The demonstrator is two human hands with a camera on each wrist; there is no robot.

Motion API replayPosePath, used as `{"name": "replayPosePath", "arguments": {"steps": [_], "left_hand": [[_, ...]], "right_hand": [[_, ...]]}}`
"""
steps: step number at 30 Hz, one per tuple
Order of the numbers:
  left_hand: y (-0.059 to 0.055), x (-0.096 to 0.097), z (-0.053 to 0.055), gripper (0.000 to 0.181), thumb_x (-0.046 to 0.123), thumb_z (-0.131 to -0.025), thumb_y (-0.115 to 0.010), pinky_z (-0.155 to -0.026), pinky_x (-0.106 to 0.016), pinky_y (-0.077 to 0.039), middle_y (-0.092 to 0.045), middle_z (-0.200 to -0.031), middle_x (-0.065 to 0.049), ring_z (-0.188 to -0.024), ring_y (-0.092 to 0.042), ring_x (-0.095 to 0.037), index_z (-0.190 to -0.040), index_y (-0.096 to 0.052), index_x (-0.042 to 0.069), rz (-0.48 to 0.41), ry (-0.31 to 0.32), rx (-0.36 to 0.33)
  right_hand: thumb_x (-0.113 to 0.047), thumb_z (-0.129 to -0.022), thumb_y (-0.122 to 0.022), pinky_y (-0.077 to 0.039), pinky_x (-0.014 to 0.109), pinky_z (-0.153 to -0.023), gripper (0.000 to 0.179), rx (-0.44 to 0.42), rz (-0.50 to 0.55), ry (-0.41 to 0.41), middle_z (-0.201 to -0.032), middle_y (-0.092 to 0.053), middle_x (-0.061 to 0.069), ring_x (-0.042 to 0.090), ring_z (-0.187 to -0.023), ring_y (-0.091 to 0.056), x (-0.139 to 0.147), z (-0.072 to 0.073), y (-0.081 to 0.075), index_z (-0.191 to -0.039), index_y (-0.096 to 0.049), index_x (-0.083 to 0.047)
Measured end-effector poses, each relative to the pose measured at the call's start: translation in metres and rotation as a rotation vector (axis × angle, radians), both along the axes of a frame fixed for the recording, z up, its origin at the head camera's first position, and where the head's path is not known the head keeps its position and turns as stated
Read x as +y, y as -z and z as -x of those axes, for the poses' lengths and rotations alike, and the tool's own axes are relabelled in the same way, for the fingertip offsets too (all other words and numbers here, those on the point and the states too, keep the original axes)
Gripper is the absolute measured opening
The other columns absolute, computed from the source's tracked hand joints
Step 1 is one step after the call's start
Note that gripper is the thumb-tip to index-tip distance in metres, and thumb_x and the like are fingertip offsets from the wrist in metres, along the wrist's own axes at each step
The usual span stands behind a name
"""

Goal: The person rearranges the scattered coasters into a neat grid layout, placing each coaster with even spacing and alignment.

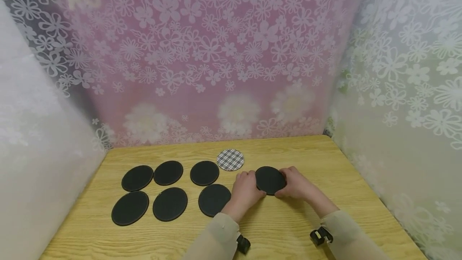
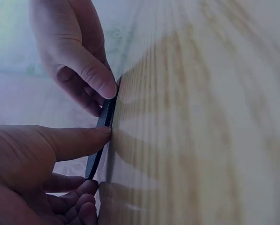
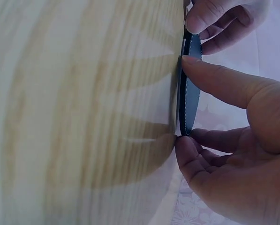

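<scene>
Both hands hold a round black coaster (image 1: 270, 180) by opposite sides of its rim, on the right half of the table. The left hand (image 1: 247, 191) grips its left edge, thumb at the near side and fingers round the far side. On the right edge, the right hand (image 1: 297, 184) pinches it the same way. Pale stitching runs along the coaster's rim (image 3: 192, 93) in the right wrist view. In the left wrist view the coaster (image 2: 94, 161) appears edge-on, close over the wood. Just beyond the left hand lies a round coaster with a black-and-white plaid face (image 1: 231, 159).
Several more black coasters lie flat in two rows at the left and middle, among them a back-row one (image 1: 204, 173) and a front-row one (image 1: 214, 200) partly behind the left hand. Flowered curtains (image 1: 216, 71) enclose the wooden table (image 1: 288, 228) at the back and sides.
</scene>
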State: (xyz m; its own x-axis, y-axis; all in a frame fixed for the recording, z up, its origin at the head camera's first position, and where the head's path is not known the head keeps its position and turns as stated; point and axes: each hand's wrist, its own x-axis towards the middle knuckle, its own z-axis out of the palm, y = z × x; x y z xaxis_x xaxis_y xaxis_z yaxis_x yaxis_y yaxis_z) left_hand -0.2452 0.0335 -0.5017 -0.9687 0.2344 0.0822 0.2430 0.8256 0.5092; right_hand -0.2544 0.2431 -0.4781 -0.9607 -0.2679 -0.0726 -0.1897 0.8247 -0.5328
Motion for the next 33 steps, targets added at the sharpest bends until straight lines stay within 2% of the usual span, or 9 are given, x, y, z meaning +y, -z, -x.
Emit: {"name": "replayPosePath", "arguments": {"steps": [9, 15, 21, 26, 33], "left_hand": [[0.014, -0.004, 0.001, 0.069, 0.031, -0.087, -0.098, -0.098, -0.048, -0.058, -0.064, -0.126, -0.021, -0.119, -0.061, -0.037, -0.135, -0.067, -0.007, -0.036, 0.013, -0.041], [0.014, -0.005, 0.005, 0.068, 0.032, -0.089, -0.096, -0.100, -0.048, -0.057, -0.063, -0.126, -0.020, -0.120, -0.061, -0.037, -0.136, -0.066, -0.007, -0.043, 0.034, -0.074], [0.015, -0.006, 0.000, 0.067, 0.032, -0.091, -0.095, -0.099, -0.048, -0.057, -0.063, -0.126, -0.020, -0.119, -0.061, -0.037, -0.136, -0.066, -0.007, -0.040, 0.043, -0.083], [0.009, -0.007, -0.002, 0.068, 0.032, -0.091, -0.095, -0.100, -0.048, -0.057, -0.062, -0.128, -0.021, -0.121, -0.060, -0.038, -0.138, -0.064, -0.008, -0.042, 0.056, -0.087], [-0.001, -0.010, 0.003, 0.070, 0.034, -0.093, -0.093, -0.102, -0.045, -0.057, -0.063, -0.132, -0.020, -0.124, -0.060, -0.036, -0.142, -0.064, -0.006, -0.002, 0.061, -0.089]], "right_hand": [[-0.020, -0.079, -0.102, -0.054, 0.059, -0.104, 0.084, -0.023, 0.000, -0.022, -0.127, -0.057, 0.027, 0.040, -0.114, -0.063, 0.000, 0.000, 0.011, -0.142, -0.060, 0.017], [-0.021, -0.080, -0.100, -0.052, 0.060, -0.107, 0.085, -0.050, -0.001, -0.037, -0.130, -0.056, 0.028, 0.042, -0.118, -0.062, 0.005, 0.004, 0.011, -0.144, -0.058, 0.016], [-0.022, -0.082, -0.100, -0.052, 0.060, -0.107, 0.088, -0.068, -0.008, -0.059, -0.131, -0.056, 0.029, 0.043, -0.120, -0.062, 0.006, 0.003, 0.012, -0.145, -0.055, 0.018], [-0.024, -0.082, -0.099, -0.053, 0.059, -0.103, 0.086, -0.046, -0.036, -0.084, -0.127, -0.057, 0.028, 0.040, -0.116, -0.061, 0.008, 0.002, 0.009, -0.144, -0.056, 0.018], [-0.025, -0.082, -0.098, -0.052, 0.060, -0.105, 0.087, -0.035, -0.039, -0.096, -0.129, -0.058, 0.029, 0.041, -0.116, -0.060, 0.004, 0.004, -0.002, -0.144, -0.056, 0.018]]}}
